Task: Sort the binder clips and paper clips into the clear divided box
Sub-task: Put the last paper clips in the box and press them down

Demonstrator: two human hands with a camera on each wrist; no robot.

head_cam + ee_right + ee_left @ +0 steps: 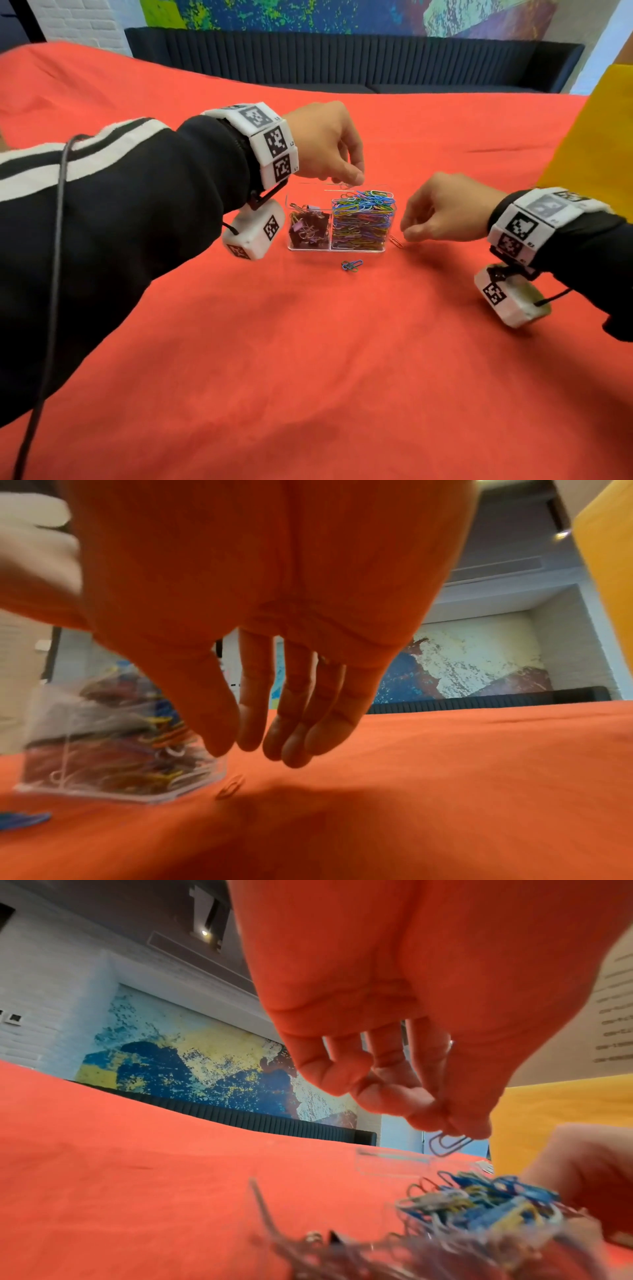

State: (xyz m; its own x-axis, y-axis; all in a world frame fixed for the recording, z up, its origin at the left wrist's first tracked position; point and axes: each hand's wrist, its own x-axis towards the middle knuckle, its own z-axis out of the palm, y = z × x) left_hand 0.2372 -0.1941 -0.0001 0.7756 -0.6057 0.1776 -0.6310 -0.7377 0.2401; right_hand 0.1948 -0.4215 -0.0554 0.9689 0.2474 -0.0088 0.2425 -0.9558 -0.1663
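**Clip Sorting: Hand and Box Positions**

The clear divided box (310,247) was located on the red cloth (308,359), nearer its far edge than its near edge. Binder clips (308,228) were contained in the left compartment; paper clips (363,219) were heaped in the right compartment above the rim. The left hand (323,144) was held over the box, a single paper clip (448,1146) being pinched between thumb and fingertips. The right hand (445,209) was held just beside the box's right wall, its fingers extended, close together and holding nothing, above an orange paper clip (395,241) lying on the cloth. A blue-green clip pair (351,265) lay near the box's front wall.
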